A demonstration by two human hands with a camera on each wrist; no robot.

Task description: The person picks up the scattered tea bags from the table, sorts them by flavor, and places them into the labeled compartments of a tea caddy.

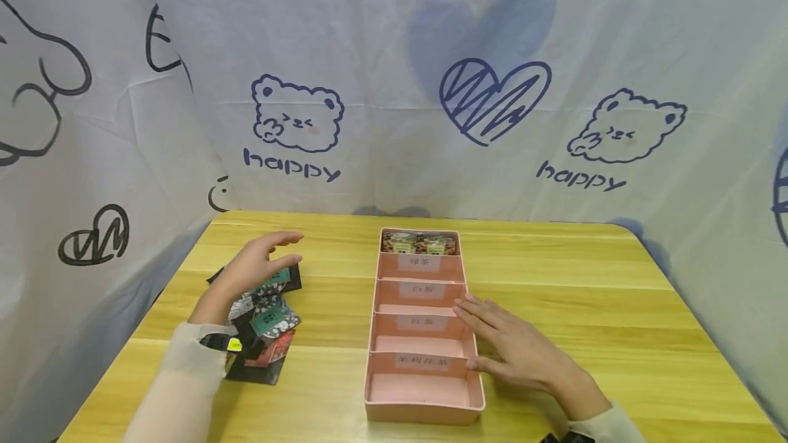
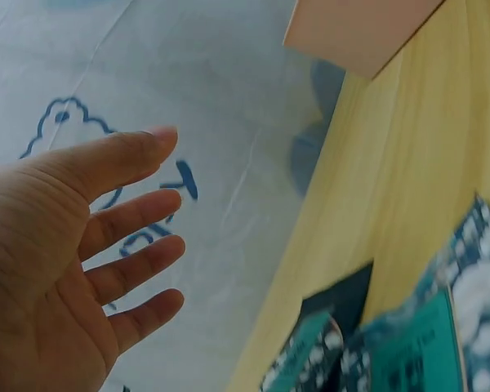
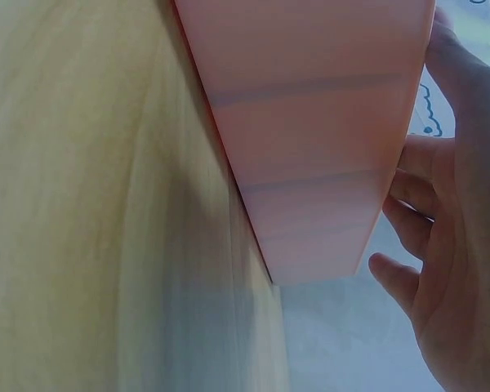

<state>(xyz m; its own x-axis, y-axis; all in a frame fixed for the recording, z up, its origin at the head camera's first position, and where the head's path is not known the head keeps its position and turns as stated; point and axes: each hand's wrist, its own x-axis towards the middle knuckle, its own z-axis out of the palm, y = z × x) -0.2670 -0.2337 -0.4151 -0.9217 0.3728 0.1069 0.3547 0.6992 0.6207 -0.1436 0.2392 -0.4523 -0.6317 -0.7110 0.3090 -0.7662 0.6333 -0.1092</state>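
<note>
Two small flat packets with brown pictures and pale green labels (image 1: 404,243) sit in the far slot of a long pink plastic box with five slots (image 1: 425,413). The box is on a yellow wood-look tabletop (image 1: 585,286). White stickers with dark writing (image 1: 420,322) are on the walls between its slots.

The right hand (image 1: 520,347) rests on the right edge of the box. Its fingers touch the rim, and its grip is loose, with thumb and fingers apart.

The left hand (image 1: 246,266) is over a messy heap of flat black packets with green labels (image 1: 271,323), left of the box. Its grip is wide apart, with thumb up and fingers a bit bent. One black packet with a red label (image 1: 269,354) pokes out at the near end of the heap.

Behind the tabletop hangs a white cloth with blue bears and hearts (image 1: 382,156).
</note>
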